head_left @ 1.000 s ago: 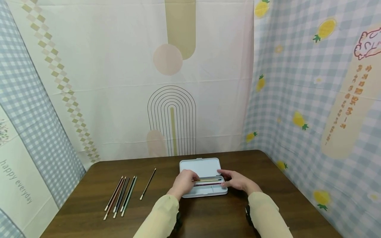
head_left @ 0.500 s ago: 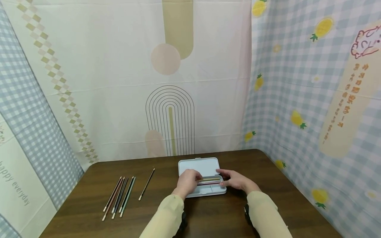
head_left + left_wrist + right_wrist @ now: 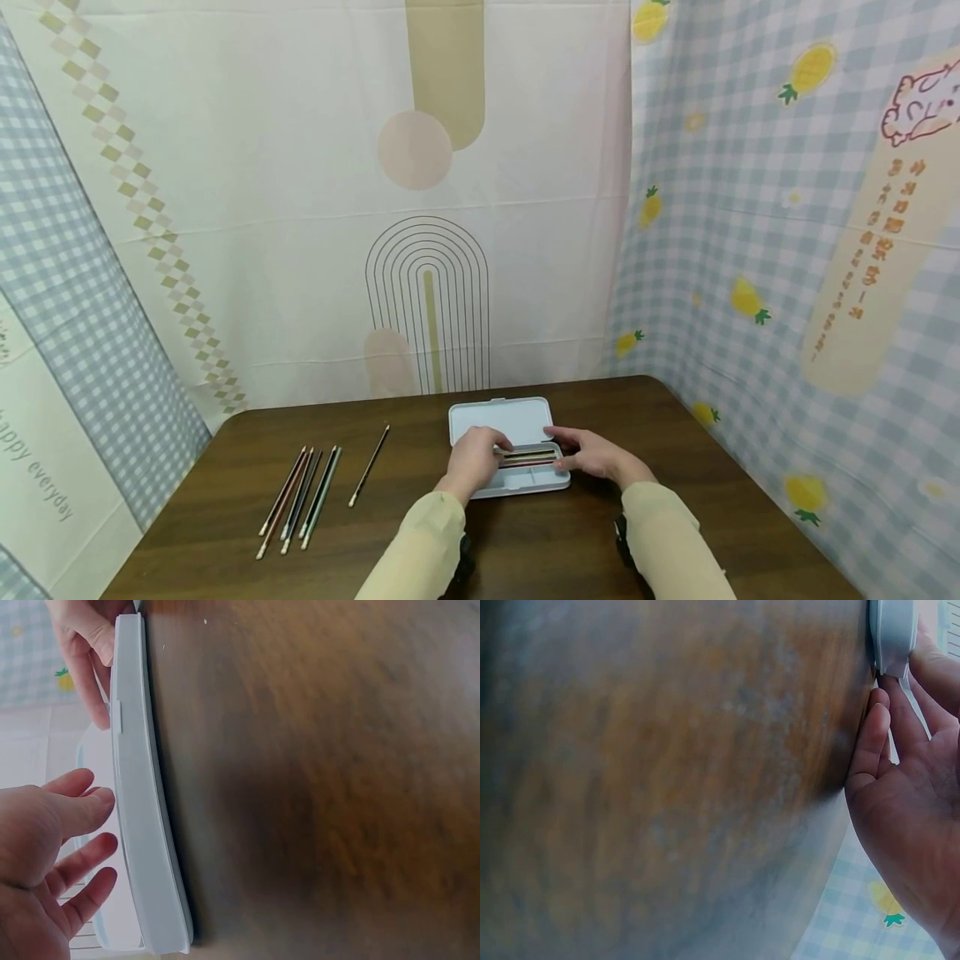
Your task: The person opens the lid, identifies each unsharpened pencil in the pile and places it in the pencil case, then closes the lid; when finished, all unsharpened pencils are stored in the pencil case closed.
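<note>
A pale blue pencil case (image 3: pixel 501 421) lies open on the table, its lid folded back. Several pencils (image 3: pixel 528 457) lie lengthwise in its rear compartment; the divided front compartment shows bare in part. My left hand (image 3: pixel 474 458) is over the case's left end, covering the pencils' left ends. In the left wrist view its fingers (image 3: pixel 88 859) are loosely bent above the rim, with nothing seen between them. My right hand (image 3: pixel 600 460) holds the case's right end. In the right wrist view the thumb (image 3: pixel 934 671) presses the case's side while other fingers reach behind it.
To the left, several dark, red and green pencils (image 3: pixel 308 500) lie in a loose bunch, white ends toward me. A single dark pencil (image 3: pixel 369 467) lies between the bunch and the case. Fabric hangings (image 3: pixel 427 200) stand around the wooden table (image 3: pixel 540 550).
The left hand has moved slightly right along the case, and the yellowish pencil at its fingertips has dropped lower among the other pencils. The right hand keeps its place on the case.
</note>
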### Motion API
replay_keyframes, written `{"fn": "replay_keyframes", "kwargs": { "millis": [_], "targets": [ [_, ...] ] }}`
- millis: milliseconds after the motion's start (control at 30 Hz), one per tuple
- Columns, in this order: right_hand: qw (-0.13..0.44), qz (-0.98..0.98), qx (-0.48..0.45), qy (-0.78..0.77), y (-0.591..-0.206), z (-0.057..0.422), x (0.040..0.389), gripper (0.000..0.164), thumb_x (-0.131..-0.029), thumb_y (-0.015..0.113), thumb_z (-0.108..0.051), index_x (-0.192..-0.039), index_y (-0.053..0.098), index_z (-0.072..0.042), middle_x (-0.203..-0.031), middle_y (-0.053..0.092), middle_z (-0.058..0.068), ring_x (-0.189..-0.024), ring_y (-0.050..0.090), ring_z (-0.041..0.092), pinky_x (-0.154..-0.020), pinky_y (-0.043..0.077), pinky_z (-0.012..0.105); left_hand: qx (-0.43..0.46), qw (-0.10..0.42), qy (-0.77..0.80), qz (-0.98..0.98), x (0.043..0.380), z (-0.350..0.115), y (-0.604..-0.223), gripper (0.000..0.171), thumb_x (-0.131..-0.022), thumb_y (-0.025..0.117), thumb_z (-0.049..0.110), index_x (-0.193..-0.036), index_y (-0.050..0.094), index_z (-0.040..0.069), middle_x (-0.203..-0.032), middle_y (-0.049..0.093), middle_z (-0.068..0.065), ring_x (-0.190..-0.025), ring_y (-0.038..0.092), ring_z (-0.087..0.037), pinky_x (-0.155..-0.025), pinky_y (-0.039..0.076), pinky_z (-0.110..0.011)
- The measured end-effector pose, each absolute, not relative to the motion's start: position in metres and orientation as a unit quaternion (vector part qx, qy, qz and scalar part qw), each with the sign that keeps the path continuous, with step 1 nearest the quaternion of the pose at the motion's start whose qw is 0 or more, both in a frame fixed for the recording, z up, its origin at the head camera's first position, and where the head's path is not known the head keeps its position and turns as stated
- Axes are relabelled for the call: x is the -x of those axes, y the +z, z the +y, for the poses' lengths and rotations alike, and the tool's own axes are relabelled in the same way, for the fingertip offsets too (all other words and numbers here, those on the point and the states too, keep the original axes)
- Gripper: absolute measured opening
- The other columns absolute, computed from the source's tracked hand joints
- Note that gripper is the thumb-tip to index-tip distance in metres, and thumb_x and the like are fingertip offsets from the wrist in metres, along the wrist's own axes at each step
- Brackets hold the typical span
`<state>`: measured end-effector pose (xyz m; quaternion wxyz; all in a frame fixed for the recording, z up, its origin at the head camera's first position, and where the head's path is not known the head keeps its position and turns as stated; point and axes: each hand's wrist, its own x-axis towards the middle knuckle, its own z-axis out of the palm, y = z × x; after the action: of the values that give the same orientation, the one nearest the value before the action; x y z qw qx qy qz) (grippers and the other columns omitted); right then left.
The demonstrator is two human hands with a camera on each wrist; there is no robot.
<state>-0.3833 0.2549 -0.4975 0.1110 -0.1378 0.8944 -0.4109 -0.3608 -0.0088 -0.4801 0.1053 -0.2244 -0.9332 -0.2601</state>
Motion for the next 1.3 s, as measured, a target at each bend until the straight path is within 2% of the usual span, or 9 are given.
{"fn": "replay_keyframes", "kwargs": {
  "millis": [767, 967, 1300],
  "targets": [
    [0.113, 0.894, 0.135, -0.413, -0.5, 0.256, 0.386, 0.068, -0.095, 0.08, -0.019, -0.158, 0.054, -0.015, -0.16, 0.05, 0.018, -0.141, 0.048, 0.038, -0.119, 0.031, 0.066, 0.204, 0.101, -0.271, -0.935, 0.363, -0.013, -0.483, 0.02, -0.09, 0.08, -0.003, -0.096, 0.085, 0.016, -0.103, 0.079, -0.001, -0.107, 0.072, -0.025, -0.093, 0.058, -0.045],
    [0.114, 0.897, 0.126, -0.409, -0.499, 0.255, 0.384, 0.068, -0.096, 0.08, -0.021, -0.159, 0.054, -0.018, -0.161, 0.049, 0.017, -0.142, 0.047, 0.037, -0.12, 0.029, 0.066, 0.198, 0.101, -0.277, -0.935, 0.363, -0.019, -0.483, 0.023, -0.091, 0.077, -0.005, -0.097, 0.085, 0.016, -0.105, 0.079, -0.002, -0.108, 0.071, -0.025, -0.089, 0.059, -0.044],
    [0.112, 0.894, 0.131, -0.414, -0.495, 0.254, 0.38, 0.07, -0.094, 0.081, -0.018, -0.158, 0.054, -0.015, -0.161, 0.048, 0.019, -0.144, 0.045, 0.041, -0.12, 0.029, 0.068, 0.204, 0.118, -0.282, -0.93, 0.362, -0.033, -0.481, 0.022, -0.092, 0.078, -0.003, -0.099, 0.085, 0.017, -0.106, 0.079, -0.001, -0.11, 0.072, -0.028, -0.088, 0.059, -0.046]
  ]
}}
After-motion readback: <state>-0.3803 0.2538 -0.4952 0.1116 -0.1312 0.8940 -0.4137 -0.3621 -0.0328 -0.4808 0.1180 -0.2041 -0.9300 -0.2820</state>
